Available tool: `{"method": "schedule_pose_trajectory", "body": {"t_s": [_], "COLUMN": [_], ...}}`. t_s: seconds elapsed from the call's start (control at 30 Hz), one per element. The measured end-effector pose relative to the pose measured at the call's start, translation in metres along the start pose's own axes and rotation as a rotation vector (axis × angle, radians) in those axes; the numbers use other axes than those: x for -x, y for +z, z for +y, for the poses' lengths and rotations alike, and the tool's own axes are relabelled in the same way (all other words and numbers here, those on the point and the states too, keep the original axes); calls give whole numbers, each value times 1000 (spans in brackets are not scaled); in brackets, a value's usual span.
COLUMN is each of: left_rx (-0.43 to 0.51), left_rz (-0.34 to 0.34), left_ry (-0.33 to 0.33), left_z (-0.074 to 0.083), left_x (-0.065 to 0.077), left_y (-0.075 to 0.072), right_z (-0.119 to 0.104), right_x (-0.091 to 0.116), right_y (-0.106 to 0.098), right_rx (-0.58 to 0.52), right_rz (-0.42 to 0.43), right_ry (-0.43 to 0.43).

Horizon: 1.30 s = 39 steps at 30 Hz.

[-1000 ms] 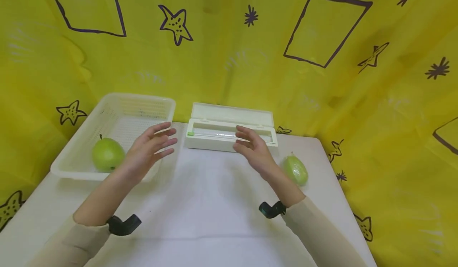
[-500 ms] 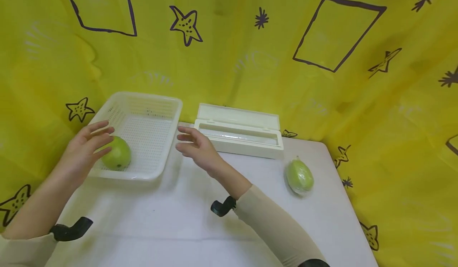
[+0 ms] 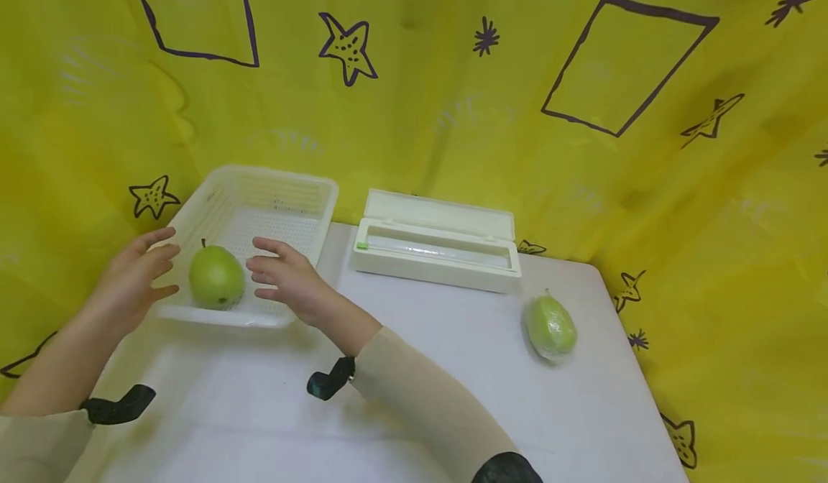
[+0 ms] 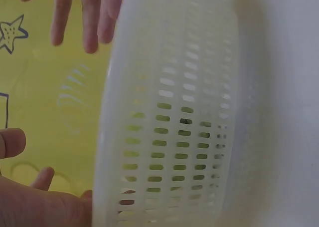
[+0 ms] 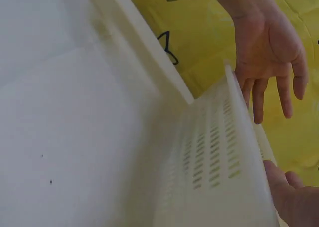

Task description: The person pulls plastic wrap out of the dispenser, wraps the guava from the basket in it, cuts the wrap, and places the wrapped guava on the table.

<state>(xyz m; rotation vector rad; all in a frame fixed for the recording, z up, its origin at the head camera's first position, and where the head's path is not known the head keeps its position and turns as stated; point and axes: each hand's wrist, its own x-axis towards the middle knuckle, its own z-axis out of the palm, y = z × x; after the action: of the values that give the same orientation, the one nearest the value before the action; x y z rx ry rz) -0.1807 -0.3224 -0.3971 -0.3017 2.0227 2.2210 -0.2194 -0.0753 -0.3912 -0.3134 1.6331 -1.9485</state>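
Observation:
A green pear (image 3: 216,277) with a short stem sits in the front left of a white slotted plastic basket (image 3: 305,176). My left hand (image 3: 132,282) is held over the basket's left side, fingers spread and slightly bent, left of the pear. On the pear's other side is my right hand (image 3: 291,282), its fingers pointing toward the fruit. A gap shows between each hand and the pear in the head view. In the left wrist view the basket's wall (image 4: 174,137) hides most of the pear; green shows through the slots.
Behind the table's middle stands a long white box (image 3: 440,267), lid raised, with a roll of clear film (image 3: 433,248) inside. A second pear (image 3: 551,327), wrapped in shiny film, lies at the right. A yellow patterned curtain (image 3: 414,109) hangs behind the table.
Both hands have moved left, from in front of the film box to either side of the pear in the basket. The head view has turned slightly, shifting the scene rightward.

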Motion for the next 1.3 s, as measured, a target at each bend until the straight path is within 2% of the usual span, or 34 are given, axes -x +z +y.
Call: {"method": "schedule_pose_trajectory", "body": {"t_s": [0.13,0.3,0.43,0.57,0.7,0.8,0.87,0.93,1.03,1.1,1.17,1.23,1.3], "left_rx": [14,-106,-200,-217,-253,-352,-432,-509,-592,-640,-699,-769,-867], "left_rz": [-37,-85,-105,-94,-71,2,56,92,64,12,-55,-130,-212], "left_ry": [-83,-118,-128,-141,-110,5,131,281,500,599,650,639,631], "left_z": [-1,2,5,5,5,4,4,4,5,6,9,13,17], "left_x": [-9,-22,-28,-31,-31,-25,-21,-16,-14,-17,-22,-28,-36], "left_y": [-7,0,6,8,11,24,39,58,87,107,124,141,157], "right_z": [12,22,25,26,25,20,12,3,-11,-17,-23,-26,-30], "right_x": [-18,-35,-41,-41,-40,-31,-20,-7,16,30,46,60,72], "right_y": [22,38,41,41,40,34,21,-1,-49,-87,-128,-169,-205], "right_rx": [12,63,94,120,160,243,289,323,373,462,584,713,836], "right_rz": [75,192,211,215,217,214,206,192,215,270,350,409,455], "right_ry": [96,160,189,202,167,93,8,-123,-341,-461,-497,-492,-444]}}
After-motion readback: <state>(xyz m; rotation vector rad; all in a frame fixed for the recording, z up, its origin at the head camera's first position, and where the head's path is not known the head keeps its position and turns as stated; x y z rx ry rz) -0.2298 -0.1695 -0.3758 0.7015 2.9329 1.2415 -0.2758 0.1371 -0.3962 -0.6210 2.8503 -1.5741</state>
